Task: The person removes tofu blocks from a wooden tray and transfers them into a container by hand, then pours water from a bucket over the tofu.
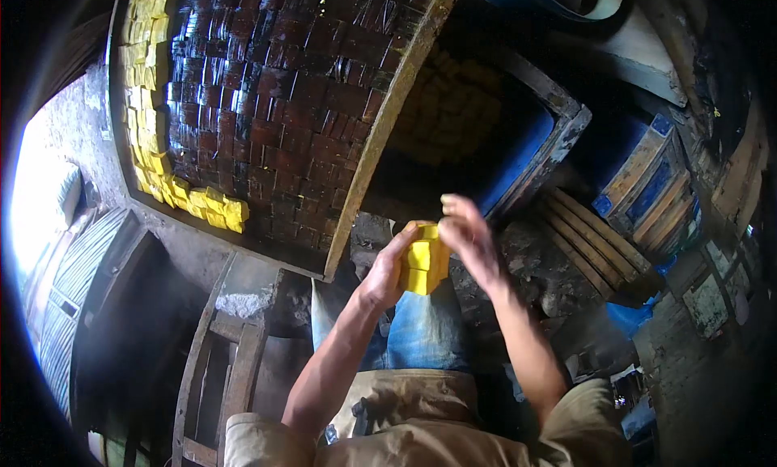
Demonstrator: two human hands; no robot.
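Observation:
In front of my legs my left hand (392, 265) is wrapped around a small stack of yellow tofu blocks (419, 261), pressed together. My right hand (473, 244) is just right of the stack, its fingers apart and partly smeared by motion; I see nothing in it. Whether its thumb touches the tofu I cannot tell. Beyond my left hand lies a large dark woven bamboo tray (275, 103) with a wooden frame. More yellow tofu pieces (146, 135) are laid side by side along its left edge and near corner.
Right of the tray, a deep blue-lined wooden box (526, 159) holds dim yellow pieces in shadow. Wooden slatted crates (595, 240) stand farther right. A blue-rimmed tub (595, 10) is at the top. A wooden frame (235, 362) stands at lower left, beside corrugated metal (73, 305).

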